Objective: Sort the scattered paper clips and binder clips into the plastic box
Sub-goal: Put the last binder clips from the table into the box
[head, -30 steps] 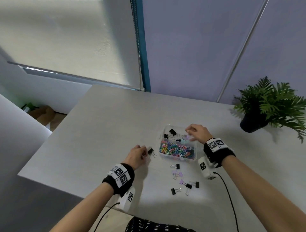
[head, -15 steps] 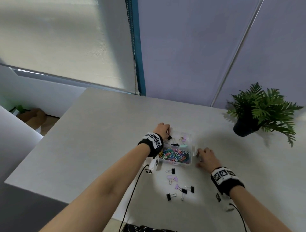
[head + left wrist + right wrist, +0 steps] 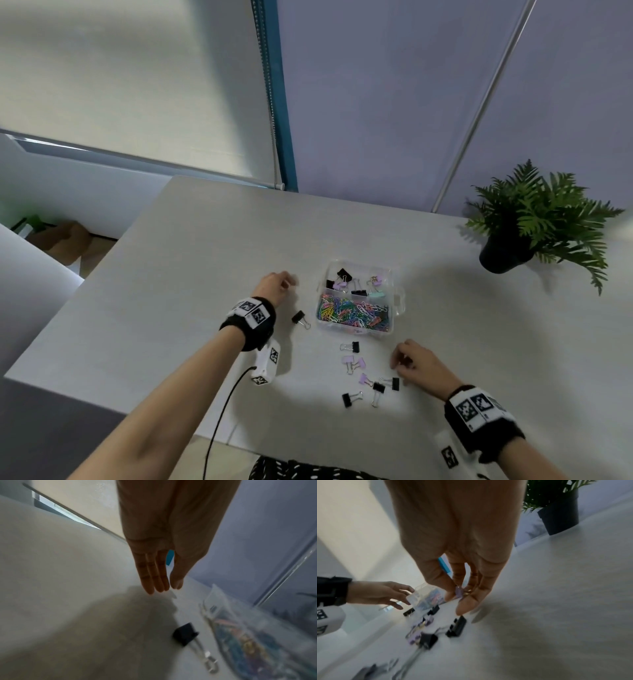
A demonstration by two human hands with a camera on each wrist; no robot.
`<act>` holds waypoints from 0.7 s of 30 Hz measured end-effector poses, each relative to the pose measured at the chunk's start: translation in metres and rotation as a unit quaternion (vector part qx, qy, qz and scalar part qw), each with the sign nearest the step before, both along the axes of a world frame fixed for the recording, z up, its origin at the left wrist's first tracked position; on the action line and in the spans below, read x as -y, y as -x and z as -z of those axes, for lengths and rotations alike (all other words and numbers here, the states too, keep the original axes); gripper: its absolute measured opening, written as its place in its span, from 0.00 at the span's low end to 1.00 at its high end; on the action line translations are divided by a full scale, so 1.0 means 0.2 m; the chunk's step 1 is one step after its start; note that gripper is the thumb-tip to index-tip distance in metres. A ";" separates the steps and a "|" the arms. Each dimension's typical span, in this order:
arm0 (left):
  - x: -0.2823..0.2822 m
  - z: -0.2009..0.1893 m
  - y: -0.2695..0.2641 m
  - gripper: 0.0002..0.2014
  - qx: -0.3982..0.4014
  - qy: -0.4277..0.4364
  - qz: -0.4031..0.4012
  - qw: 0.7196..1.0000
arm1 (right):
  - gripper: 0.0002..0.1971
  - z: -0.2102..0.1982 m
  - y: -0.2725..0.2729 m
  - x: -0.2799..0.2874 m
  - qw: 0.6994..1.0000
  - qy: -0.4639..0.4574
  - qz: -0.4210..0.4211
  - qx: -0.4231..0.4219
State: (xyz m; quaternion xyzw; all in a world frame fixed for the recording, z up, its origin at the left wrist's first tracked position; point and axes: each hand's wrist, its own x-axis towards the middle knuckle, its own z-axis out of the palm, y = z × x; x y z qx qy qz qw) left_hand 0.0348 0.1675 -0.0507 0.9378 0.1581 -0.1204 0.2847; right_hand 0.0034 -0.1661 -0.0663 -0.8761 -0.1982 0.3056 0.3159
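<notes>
The clear plastic box [image 3: 397, 301] sits mid-table, with binder clips in its far compartment and coloured paper clips [image 3: 352, 313] in the near one. My left hand [image 3: 279, 282] hovers left of the box, fingers straight and empty [image 3: 164, 589]. A black binder clip [image 3: 299, 317] [image 3: 184, 634] lies between that hand and the box. In front of the box lie several loose black and purple binder clips [image 3: 351, 347] [image 3: 457, 627]. My right hand [image 3: 406, 359] is just right of them and pinches a small purple binder clip [image 3: 459, 593] between thumb and fingers.
A potted fern [image 3: 507, 253] stands at the table's back right. The table's left edge [image 3: 85, 281] drops to the floor. A black cable [image 3: 222, 411] runs from my left wrist over the near edge. Bare tabletop lies right of the box.
My left hand has drawn back from the box to its left side, empty. My right hand has moved from beside the box down to the loose clips in front.
</notes>
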 end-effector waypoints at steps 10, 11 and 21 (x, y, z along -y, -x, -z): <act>0.13 0.07 0.18 0.24 -0.074 -0.080 0.162 0.981 | 0.17 0.10 0.08 -0.02 0.988 0.079 -0.111 0.075; 0.14 0.07 0.19 0.21 -0.058 -0.088 0.174 0.979 | 0.16 0.10 0.08 -0.03 0.986 0.085 -0.115 0.082; 0.17 0.06 0.32 0.12 -0.029 -0.056 0.216 0.974 | 0.11 0.01 0.06 0.03 1.000 0.003 -0.011 0.002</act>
